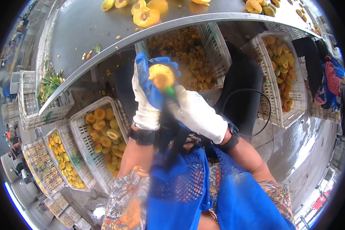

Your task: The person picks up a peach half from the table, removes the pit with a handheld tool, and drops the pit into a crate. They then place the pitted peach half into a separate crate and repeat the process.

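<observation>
My left hand (pixel 152 82), in a white glove with a blue-coated palm, is wrapped round a halved yellow peach (pixel 161 75). The peach's cut side faces up, with a brownish centre. My right hand (pixel 195 111), in a white glove, is closed on a small tool with a green part (pixel 170 92). That green part is at the lower edge of the peach; the tool's working end is hidden or blurred. Both hands are over my lap, just below the metal table edge.
Peach halves (pixel 146 16) lie on the metal table (pixel 115 23). Beneath it stands a crate (pixel 214 50) of brownish scraps. Crates of peach halves stand at left (pixel 78 126) and right (pixel 262 61). A black cable (pixel 269 111) loops at right; leaves (pixel 50 86) lie at the table's left corner.
</observation>
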The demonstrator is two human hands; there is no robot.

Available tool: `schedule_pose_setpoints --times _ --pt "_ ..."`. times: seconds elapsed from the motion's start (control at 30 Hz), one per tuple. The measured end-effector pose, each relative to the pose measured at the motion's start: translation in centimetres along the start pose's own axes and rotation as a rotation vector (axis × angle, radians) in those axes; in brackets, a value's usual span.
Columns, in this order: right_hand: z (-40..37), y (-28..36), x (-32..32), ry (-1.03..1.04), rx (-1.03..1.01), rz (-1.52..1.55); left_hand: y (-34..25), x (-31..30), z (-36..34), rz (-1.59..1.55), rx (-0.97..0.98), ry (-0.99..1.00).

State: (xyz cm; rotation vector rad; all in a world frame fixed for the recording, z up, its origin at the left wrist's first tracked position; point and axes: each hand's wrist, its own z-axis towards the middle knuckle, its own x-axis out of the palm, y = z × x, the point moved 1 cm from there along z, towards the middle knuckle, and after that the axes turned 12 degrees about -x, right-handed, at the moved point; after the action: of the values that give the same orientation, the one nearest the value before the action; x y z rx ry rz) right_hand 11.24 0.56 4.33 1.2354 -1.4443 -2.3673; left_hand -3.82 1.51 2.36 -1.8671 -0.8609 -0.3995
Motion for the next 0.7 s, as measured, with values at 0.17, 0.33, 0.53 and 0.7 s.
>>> schedule_pose_setpoints --times 0.17,0.33,0.53,0.7 --pt "0.5 0.3 -1.4 0.172 0.285 0.399 0.2 -1.0 0.8 0.155 -0.036 0.021" --pt "0.2 -0.6 -1.6 0.32 0.562 0.917 1.0 -2.2 1.6 0.049 -0.142 0.131" --pt "-0.1 0.0 -1.6 0.271 0.663 1.323 1.5 -1.2 1.6 -0.014 -0.195 0.027" --pt "-1.1 -2.1 0.5 0.251 0.659 2.138 1.6 -0.4 1.9 0.061 -0.223 -0.005"
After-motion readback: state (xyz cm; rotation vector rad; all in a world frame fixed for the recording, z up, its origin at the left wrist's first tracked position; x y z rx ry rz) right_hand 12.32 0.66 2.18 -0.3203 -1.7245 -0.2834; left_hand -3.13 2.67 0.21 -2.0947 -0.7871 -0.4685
